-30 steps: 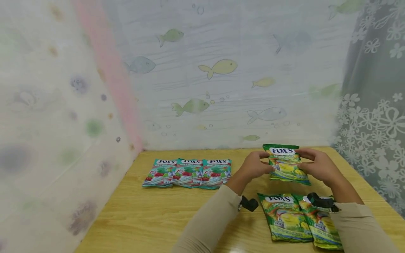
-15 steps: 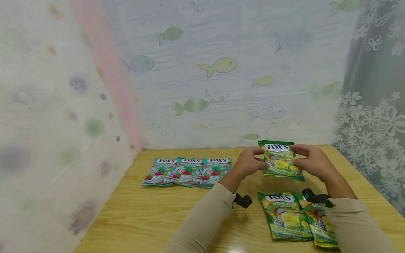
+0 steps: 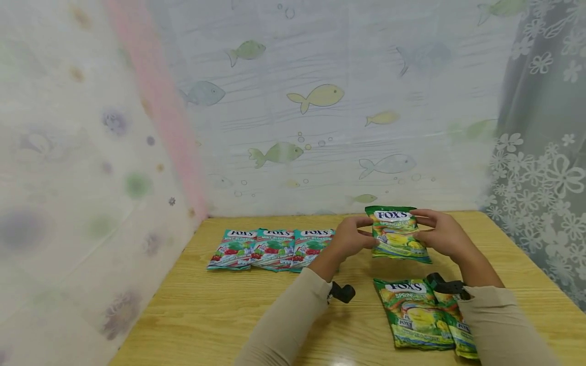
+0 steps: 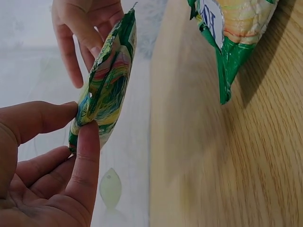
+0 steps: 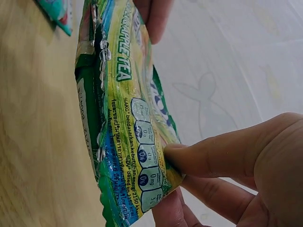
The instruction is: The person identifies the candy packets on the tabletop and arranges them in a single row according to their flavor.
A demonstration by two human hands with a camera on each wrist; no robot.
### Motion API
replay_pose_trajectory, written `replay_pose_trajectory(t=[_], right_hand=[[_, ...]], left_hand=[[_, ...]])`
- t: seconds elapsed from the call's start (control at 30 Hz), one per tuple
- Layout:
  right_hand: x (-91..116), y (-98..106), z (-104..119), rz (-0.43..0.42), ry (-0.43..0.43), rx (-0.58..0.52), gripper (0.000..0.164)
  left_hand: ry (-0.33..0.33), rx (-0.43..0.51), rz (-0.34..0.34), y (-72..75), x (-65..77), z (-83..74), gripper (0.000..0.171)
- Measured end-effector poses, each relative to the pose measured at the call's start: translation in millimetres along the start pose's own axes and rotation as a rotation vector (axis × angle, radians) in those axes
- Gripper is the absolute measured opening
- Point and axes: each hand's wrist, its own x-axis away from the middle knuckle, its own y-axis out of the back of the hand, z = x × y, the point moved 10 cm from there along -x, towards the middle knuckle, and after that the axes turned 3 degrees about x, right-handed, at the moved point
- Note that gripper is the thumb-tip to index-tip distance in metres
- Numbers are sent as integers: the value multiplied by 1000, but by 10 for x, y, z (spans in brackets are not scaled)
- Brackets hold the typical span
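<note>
Between both hands hangs a green and yellow FOX'S Spring Tea candy bag [image 3: 396, 235], held above the table with its front toward the head camera. My left hand [image 3: 351, 238] pinches its left edge, thumb on one face and fingers on the other. The opposite edge is pinched by my right hand [image 3: 441, 234]. In the left wrist view the bag [image 4: 106, 85] shows edge-on; in the right wrist view its printed side [image 5: 137, 142] fills the middle. Nearer the body lie two matching bags, a left one [image 3: 416, 315] and a right one [image 3: 460, 325] partly hidden under the right sleeve.
Three teal FOX'S Mint Blossom candy bags [image 3: 272, 249] lie in an overlapping row at the back left; the left hand overlaps the last one. The wooden table [image 3: 206, 315] meets a fish-patterned wall covering [image 3: 320, 152] behind. A flowered grey curtain [image 3: 545, 168] hangs at the right.
Both hands have moved left with the held bag, which stays above the table. The other bags lie where they were; the right sleeve now covers more of the right green one.
</note>
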Motion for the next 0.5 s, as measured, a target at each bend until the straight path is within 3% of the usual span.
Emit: replay_pose_trajectory(t=[0.5], right_hand=[[-103,-215,70,22,35,-54,75]], left_hand=[[-4,-1,-55,206,42,162,55]])
